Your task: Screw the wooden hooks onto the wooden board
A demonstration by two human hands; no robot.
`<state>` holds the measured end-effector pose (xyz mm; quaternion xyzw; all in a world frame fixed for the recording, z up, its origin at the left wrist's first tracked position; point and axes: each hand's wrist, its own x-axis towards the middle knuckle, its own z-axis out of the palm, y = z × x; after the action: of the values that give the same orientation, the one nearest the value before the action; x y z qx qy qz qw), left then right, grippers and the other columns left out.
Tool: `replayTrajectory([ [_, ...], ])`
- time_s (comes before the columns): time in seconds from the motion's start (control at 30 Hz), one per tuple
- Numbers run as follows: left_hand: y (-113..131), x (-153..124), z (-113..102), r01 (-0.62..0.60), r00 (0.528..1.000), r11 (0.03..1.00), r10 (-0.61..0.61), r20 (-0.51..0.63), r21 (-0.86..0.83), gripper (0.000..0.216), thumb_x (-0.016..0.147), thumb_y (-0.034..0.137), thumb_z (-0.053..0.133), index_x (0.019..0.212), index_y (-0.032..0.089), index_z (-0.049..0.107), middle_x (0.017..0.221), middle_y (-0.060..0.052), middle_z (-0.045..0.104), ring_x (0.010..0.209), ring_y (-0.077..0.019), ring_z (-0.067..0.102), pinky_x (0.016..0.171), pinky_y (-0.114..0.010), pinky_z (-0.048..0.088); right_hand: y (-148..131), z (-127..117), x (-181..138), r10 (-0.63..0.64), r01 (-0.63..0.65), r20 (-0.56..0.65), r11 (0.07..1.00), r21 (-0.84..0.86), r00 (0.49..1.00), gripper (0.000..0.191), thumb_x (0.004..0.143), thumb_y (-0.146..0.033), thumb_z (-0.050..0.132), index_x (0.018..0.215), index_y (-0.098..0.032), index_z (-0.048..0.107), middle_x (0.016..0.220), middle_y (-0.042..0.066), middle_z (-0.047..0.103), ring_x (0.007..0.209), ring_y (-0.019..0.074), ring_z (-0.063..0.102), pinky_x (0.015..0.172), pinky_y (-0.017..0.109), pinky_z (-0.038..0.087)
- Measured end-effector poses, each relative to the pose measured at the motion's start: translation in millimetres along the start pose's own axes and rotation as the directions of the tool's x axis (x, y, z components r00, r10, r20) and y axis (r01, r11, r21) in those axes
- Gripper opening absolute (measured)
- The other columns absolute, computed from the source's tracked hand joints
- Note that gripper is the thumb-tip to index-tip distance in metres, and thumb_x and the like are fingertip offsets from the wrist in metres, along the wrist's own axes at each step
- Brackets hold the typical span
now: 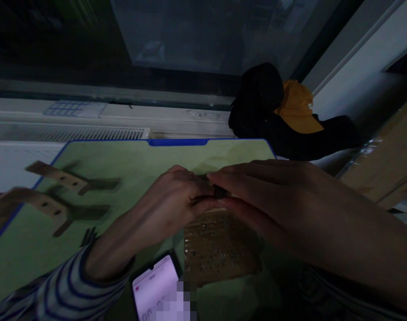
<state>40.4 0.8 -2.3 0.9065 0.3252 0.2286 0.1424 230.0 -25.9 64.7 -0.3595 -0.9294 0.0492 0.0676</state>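
Observation:
My left hand (176, 196) and my right hand (284, 196) meet above the middle of the light green board. The fingers of both are pinched together around a small dark piece (220, 191). Mostly hidden by the fingers, its exact kind cannot be told. Just below lies a flat brown cardboard-like sheet (220, 254) dotted with small shiny specks; the hands cover its far end. A lit phone (158, 285) lies to the left of this sheet. A few thin dark pieces (89, 236) rest by my left wrist.
At the left, two bent wooden pieces with holes, one (61, 178) behind the other (44, 206), reach over the edge of the green board (123, 154). Behind are a radiator (89, 132) and window. An orange cap (297, 107) sits on black fabric (257, 102); cardboard (387, 165) stands right.

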Motion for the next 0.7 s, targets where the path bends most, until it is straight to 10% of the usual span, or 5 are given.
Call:
replayTrajectory([
  [0.7, 0.3, -2.0, 3.6, 0.068, 0.996, 0.994, -0.063, 0.062, -0.083, 0.014, 0.085, 0.028, 0.057, 0.076, 0.022, 0.066, 0.069, 0.004, 0.066, 0.064, -0.0108, 0.060, 0.057, -0.022, 0.038, -2.9, -3.6, 1.1, 0.046, -0.045, 0.026, 0.998, -0.045, 0.999, 0.010, 0.084, -0.017, 0.053, 0.092, -0.018, 0.058, 0.078, 0.000, 0.058, 0.061, 0.0137, 0.053, 0.053, 0.026, 0.036],
])
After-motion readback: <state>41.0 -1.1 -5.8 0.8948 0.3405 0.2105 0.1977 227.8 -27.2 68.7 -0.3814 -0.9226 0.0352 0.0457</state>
